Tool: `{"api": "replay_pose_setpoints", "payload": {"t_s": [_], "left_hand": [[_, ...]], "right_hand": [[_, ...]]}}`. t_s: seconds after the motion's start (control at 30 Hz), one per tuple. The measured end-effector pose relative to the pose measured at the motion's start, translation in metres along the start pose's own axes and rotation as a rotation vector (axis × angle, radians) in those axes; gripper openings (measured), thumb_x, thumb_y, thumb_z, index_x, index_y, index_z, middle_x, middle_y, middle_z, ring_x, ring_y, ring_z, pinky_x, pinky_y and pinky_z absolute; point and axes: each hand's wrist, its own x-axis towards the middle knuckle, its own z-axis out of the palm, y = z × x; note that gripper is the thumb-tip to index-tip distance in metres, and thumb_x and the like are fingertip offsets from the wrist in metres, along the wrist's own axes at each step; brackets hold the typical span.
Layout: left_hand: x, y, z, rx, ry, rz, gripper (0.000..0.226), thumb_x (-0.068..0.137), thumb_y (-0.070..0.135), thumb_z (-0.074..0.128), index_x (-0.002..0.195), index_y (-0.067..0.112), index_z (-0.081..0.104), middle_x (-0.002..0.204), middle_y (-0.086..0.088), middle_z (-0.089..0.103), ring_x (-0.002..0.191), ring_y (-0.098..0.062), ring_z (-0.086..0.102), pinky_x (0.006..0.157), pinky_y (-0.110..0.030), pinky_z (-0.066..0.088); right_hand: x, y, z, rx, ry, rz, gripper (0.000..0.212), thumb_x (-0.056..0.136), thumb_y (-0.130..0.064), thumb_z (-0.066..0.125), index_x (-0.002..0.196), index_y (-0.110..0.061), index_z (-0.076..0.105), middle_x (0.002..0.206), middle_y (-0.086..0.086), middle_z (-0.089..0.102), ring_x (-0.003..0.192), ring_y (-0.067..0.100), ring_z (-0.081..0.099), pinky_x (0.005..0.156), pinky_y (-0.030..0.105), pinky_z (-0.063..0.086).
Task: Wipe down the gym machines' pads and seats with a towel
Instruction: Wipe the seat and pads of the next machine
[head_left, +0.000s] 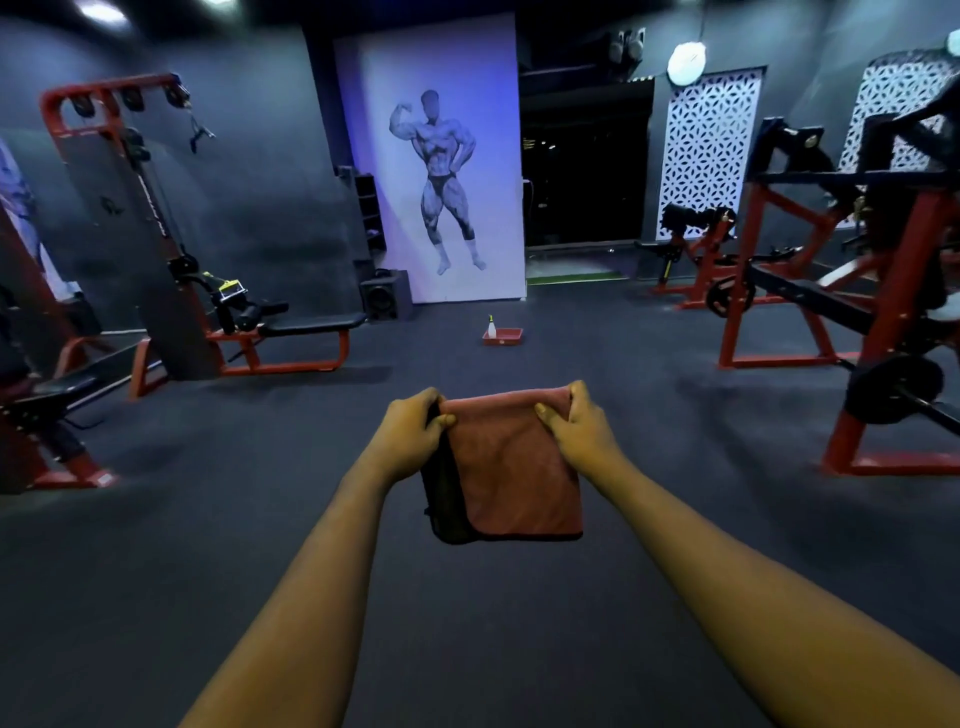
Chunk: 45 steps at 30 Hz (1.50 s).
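A folded reddish-pink towel hangs in front of me over the dark gym floor. My left hand pinches its top left corner and my right hand grips its top right corner. A red-framed cable row machine with a black seat pad stands at the left. Another black pad sits on a machine at the far left edge. Red and black plate-loaded machines stand at the right, well away from both hands.
A red tray with a white spray bottle sits on the floor ahead. A black speaker stands by a wall poster of a bodybuilder. A weight plate juts out at the right. Dark rubber floor spreads between the machines.
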Motion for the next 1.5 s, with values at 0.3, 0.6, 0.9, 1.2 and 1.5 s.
{"api": "replay_pose_setpoints", "payload": {"t_s": [0.3,0.6,0.9,1.2,1.5], "left_hand": [[0.224,-0.128,0.031,-0.039,-0.018,0.013,0.012,0.1,0.017,0.059,0.09,0.01,0.056,0.078,-0.001,0.061,0.068,-0.01,0.056,0.052,-0.013,0.039],[0.446,-0.216,0.061,-0.028,-0.047,0.038,0.013,0.1,0.016,0.059,0.089,0.01,0.055,0.078,-0.003,0.061,0.07,-0.014,0.057,0.051,-0.016,0.036],[0.673,-0.28,0.12,-0.017,-0.037,0.021,0.011,0.1,0.018,0.058,0.095,0.008,0.057,0.079,-0.004,0.062,0.068,-0.015,0.056,0.053,-0.02,0.04],[0.891,-0.361,0.167,-0.033,0.005,-0.001,0.011,0.101,0.017,0.058,0.094,0.009,0.056,0.079,-0.005,0.064,0.072,-0.019,0.06,0.056,-0.022,0.041],[1.122,-0.469,0.2,-0.024,-0.037,0.043,0.012,0.1,0.018,0.058,0.094,0.008,0.056,0.075,-0.002,0.06,0.068,-0.017,0.057,0.05,-0.016,0.038]], "right_hand": [[0.234,0.051,0.097,-0.016,0.009,0.025,0.029,0.1,-0.032,0.063,0.108,-0.01,0.046,0.099,0.005,0.059,0.086,0.016,0.06,0.064,0.026,0.046],[0.441,0.095,0.162,0.006,0.061,0.045,0.027,0.1,-0.032,0.062,0.104,-0.012,0.045,0.092,0.001,0.058,0.081,0.014,0.059,0.059,0.024,0.045],[0.681,0.162,0.196,0.023,0.044,0.029,0.024,0.101,-0.03,0.063,0.104,-0.013,0.047,0.092,-0.002,0.058,0.079,0.007,0.057,0.055,0.013,0.043],[0.913,0.215,0.249,0.013,0.028,0.003,0.024,0.1,-0.03,0.063,0.104,-0.012,0.047,0.093,0.001,0.059,0.081,0.014,0.06,0.061,0.025,0.048],[1.135,0.263,0.326,-0.004,0.049,0.022,0.026,0.101,-0.031,0.062,0.107,-0.01,0.047,0.095,0.004,0.06,0.083,0.015,0.062,0.06,0.025,0.053]]}}
